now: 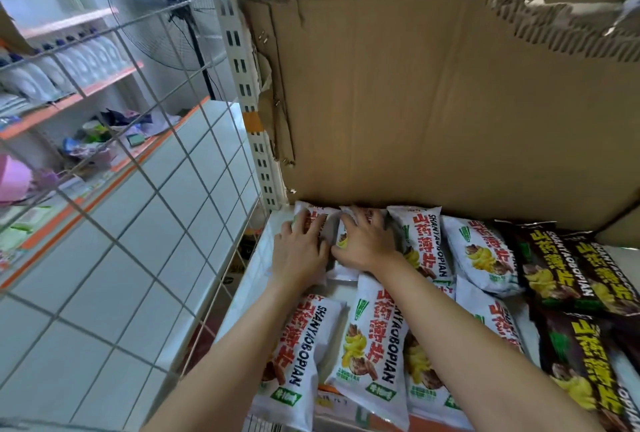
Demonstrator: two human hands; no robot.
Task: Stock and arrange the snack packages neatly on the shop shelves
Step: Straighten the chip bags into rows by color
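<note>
We're mid-arrange on the shelf (277,223), working the back-left corner. Our left hand (299,251) lies flat on the far-left white snack bag (311,215), fingers (304,223) spread and fairly straight, pressing rather than gripping. Our right hand (363,244) sits on the next white bag (344,236) just beside it, fingers (367,218) slightly curled over its top; whether they actually pinch it, we cannot tell. Both bags lie against the cardboard sheet (433,102) that backs the shelf.

Where the stock is: a back row of white bags runs rightward, third one (420,241) touching our right hand, a fourth (481,258) tilted. A front row of white bags (370,352) lies nearer us, under our forearms. Dark bags (568,279) fill the right side, overlapping each other. A wire grid panel (138,154) closes the shelf's left end.

Step, as we judge it: squaring up the two back-corner bags, pushing them back and side by side. Stocking looks mostly done here; tidying remains.

Next move likely calls for sliding both bags flush to the cardboard and parallel with the third, light pressure so the puffy bags don't buckle. Then the tilted fourth bag and overlapping dark ones want straightening.
</note>
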